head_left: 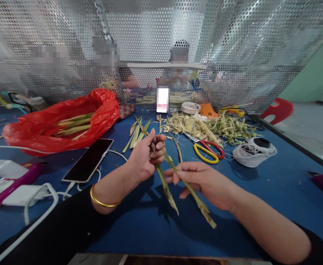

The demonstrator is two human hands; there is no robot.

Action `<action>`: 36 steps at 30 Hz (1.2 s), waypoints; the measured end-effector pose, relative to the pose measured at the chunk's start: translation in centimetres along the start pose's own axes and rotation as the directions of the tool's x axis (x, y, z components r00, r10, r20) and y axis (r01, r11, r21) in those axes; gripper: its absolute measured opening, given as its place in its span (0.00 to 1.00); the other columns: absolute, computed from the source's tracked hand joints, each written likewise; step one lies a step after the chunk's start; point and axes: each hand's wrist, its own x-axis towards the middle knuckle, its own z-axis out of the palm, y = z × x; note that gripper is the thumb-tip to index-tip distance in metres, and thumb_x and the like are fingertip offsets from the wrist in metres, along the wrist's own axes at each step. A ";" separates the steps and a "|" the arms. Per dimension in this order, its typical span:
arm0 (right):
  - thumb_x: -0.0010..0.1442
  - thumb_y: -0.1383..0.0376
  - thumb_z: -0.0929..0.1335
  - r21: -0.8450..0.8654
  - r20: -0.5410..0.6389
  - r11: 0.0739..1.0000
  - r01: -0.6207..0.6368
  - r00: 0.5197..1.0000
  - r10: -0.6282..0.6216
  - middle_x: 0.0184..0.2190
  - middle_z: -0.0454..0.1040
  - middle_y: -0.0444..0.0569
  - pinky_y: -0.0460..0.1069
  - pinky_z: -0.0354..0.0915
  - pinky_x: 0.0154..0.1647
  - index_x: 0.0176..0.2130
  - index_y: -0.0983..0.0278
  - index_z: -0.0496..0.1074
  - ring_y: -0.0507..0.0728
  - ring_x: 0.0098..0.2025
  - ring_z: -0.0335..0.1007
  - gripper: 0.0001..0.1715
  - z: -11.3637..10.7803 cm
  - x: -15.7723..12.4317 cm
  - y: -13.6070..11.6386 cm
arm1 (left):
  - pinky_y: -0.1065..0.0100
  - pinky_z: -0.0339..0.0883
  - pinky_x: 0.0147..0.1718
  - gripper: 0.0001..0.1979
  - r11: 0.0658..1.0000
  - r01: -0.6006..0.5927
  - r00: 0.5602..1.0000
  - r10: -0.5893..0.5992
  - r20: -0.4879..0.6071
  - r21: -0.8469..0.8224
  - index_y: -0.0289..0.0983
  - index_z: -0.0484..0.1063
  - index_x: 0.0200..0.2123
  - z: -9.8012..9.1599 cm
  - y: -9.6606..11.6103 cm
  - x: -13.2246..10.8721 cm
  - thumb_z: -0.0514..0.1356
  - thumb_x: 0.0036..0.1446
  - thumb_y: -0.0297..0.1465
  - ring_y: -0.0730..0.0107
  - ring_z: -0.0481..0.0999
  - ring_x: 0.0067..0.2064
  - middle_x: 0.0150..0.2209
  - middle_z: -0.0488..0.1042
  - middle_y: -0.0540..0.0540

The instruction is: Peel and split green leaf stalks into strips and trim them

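My left hand point(146, 154) is closed, palm turned up, around a pale green plant stalk point(165, 187) whose brownish end slants down toward me. Just to the right, my right hand point(205, 180) pinches a second stalk point(197, 202) between thumb and fingers. That one's lower end sticks out below the hand, and its upper end runs up toward my left fingers; whether the two stalks join there is hidden. Beyond my left hand, several cut leaf strips point(135, 137) lie on the blue table point(139, 228).
Scissors point(205, 158) lie beyond my right hand, before a heap of plant trimmings point(194, 127). A thread spool in white netting point(248, 154) stands right. Left are a red plastic bag point(31, 130) of stalks, a phone point(88, 160) and white cables. A perforated screen point(150, 36) borders the back.
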 end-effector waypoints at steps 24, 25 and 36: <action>0.54 0.59 0.70 -0.003 -0.073 1.000 -0.015 0.997 0.014 0.26 0.73 0.47 0.44 0.64 0.27 0.28 0.66 0.75 0.51 0.27 0.69 0.12 -0.5 -0.5 -0.7 | 0.78 0.69 0.26 0.05 0.957 -0.209 0.892 0.271 -0.361 0.203 0.33 0.74 0.32 -1.3 0.5 1.2 0.57 0.57 0.23 0.80 0.74 0.25 0.25 0.74 0.50; 0.54 0.59 0.70 -0.023 -0.169 0.999 0.048 0.984 -0.051 0.29 0.74 0.48 0.45 0.64 0.29 0.29 0.65 0.76 0.52 0.30 0.69 0.11 -0.7 -0.5 -0.8 | 0.78 0.69 0.26 0.05 0.955 -0.196 0.890 0.269 -0.368 0.223 0.33 0.74 0.32 -1.2 0.5 1.1 0.58 0.56 0.23 0.79 0.74 0.25 0.25 0.74 0.50; 0.54 0.59 0.69 -0.253 -0.354 0.933 0.257 0.873 -0.336 0.19 0.64 0.42 0.47 0.53 0.27 0.25 0.64 0.74 0.50 0.24 0.55 0.12 -1.6 0.4 -0.8 | 0.74 0.65 0.27 0.10 0.869 -0.006 0.988 0.082 -0.133 0.495 0.34 0.78 0.34 0.9 -2.4 -1.4 0.65 0.50 0.34 0.73 0.73 0.30 0.30 0.77 0.46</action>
